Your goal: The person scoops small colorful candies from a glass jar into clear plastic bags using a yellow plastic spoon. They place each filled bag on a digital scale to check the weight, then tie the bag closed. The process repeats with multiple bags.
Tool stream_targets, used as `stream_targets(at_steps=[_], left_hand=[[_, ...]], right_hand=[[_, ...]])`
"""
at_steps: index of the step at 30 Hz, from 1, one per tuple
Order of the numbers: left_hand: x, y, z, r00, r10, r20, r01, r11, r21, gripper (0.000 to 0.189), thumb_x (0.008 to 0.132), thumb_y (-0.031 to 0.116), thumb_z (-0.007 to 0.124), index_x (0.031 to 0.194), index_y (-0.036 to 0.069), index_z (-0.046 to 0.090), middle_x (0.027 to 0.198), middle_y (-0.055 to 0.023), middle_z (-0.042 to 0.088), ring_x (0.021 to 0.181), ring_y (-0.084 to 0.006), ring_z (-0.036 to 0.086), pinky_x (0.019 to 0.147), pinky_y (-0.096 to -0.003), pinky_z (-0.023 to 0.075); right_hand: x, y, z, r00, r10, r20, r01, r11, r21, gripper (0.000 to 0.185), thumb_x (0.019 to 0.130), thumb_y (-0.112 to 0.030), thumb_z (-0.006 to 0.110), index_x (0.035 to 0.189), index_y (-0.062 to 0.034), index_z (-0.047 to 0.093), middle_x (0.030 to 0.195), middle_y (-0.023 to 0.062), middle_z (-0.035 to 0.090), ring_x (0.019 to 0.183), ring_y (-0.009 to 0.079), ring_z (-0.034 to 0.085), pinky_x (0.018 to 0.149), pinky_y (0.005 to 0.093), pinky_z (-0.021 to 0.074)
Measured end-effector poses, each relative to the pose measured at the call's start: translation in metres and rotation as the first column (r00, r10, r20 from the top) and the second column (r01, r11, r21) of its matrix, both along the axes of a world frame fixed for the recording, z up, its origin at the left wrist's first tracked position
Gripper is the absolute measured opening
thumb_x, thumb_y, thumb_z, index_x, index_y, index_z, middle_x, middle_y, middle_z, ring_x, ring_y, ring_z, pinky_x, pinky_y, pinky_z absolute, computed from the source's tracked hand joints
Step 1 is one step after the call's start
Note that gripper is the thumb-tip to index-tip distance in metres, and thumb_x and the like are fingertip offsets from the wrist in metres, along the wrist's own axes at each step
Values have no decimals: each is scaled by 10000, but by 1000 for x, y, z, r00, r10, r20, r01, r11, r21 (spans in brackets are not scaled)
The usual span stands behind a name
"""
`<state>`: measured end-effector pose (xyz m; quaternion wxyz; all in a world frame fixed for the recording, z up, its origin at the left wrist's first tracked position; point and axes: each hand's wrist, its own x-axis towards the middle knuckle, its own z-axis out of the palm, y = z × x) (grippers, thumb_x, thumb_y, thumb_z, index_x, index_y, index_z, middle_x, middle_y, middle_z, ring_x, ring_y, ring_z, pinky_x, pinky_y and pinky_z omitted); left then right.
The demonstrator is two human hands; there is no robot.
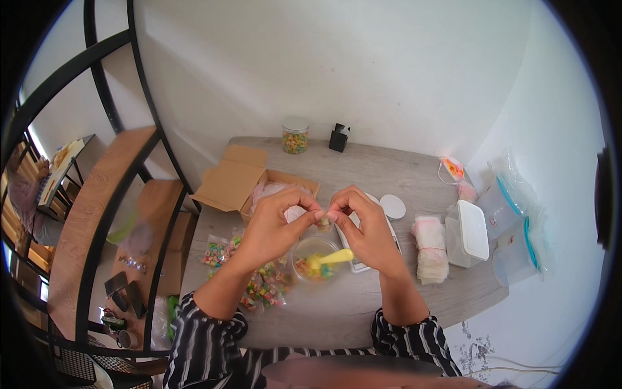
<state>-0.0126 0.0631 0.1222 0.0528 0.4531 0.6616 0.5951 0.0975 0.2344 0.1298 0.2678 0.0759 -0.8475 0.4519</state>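
My left hand and my right hand meet above the table, thumbs and fingertips pinching the top of a small clear plastic bag. A few pieces of what looks like candy sit in the bag's lower part. Just below is a clear round tub of colourful candy pieces, with a yellow plastic scoop resting in it. A white device, probably a kitchen scale, lies partly hidden behind my right hand. Filled clear candy bags are heaped beside and beneath my left forearm.
An open cardboard box holds plastic bags. Behind stand a lidded candy jar and a black box. Rightward are a round white lid, banded bags and plastic containers. Black-framed shelves border the left; another person sits beyond.
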Motion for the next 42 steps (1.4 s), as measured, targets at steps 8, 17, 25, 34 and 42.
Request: stream_targets(at_steps=[8, 17, 25, 34, 42], left_hand=[[-1, 5, -3, 962, -145, 229, 144, 989, 22, 394, 803, 22, 830, 1133, 24, 614, 937, -5, 628, 919, -98, 630, 735, -231, 515], [6, -1, 4, 978, -94, 184, 105, 993, -47, 332, 821, 42, 806, 1076, -44, 612, 875, -78, 716, 854, -127, 689, 750, -282, 530], [-6, -32, 0, 991, 61, 117, -46, 990, -131, 285, 804, 18, 816, 1034, 5, 648, 933, -42, 699, 864, -134, 690, 739, -274, 549], [-9, -86, -42, 955, 169, -244, -278, 799, -533, 303, 793, 75, 788, 1079, 15, 706, 954, -147, 741, 925, -246, 720, 782, -364, 544], [-54, -45, -65, 861, 212, -462, -423, 802, -421, 323, 790, 143, 795, 1080, 23, 717, 1012, -148, 713, 964, -337, 679, 837, -407, 517]], right_hand=[[-3, 2, -5, 999, -18, 28, 22, 992, -122, 51, 956, -54, 649, 965, -14, 619, 977, 46, 631, 874, 139, 564, 794, 276, 443], [-1, -5, -3, 1000, 5, -4, -5, 998, -70, 92, 936, -86, 677, 953, -1, 648, 971, 100, 648, 891, 205, 628, 820, 327, 483], [14, 2, 14, 982, -138, -129, 135, 990, -38, 136, 948, -76, 655, 1059, -5, 688, 1041, 117, 674, 951, 224, 645, 850, 321, 491], [31, 28, 30, 970, -158, -184, 156, 987, -25, 123, 958, -74, 653, 1035, 7, 703, 1044, 99, 675, 952, 199, 644, 846, 309, 506], [43, 32, 39, 950, -188, -248, 190, 982, -17, 109, 949, -52, 658, 1022, 15, 702, 1033, 112, 667, 939, 204, 644, 836, 305, 514]])
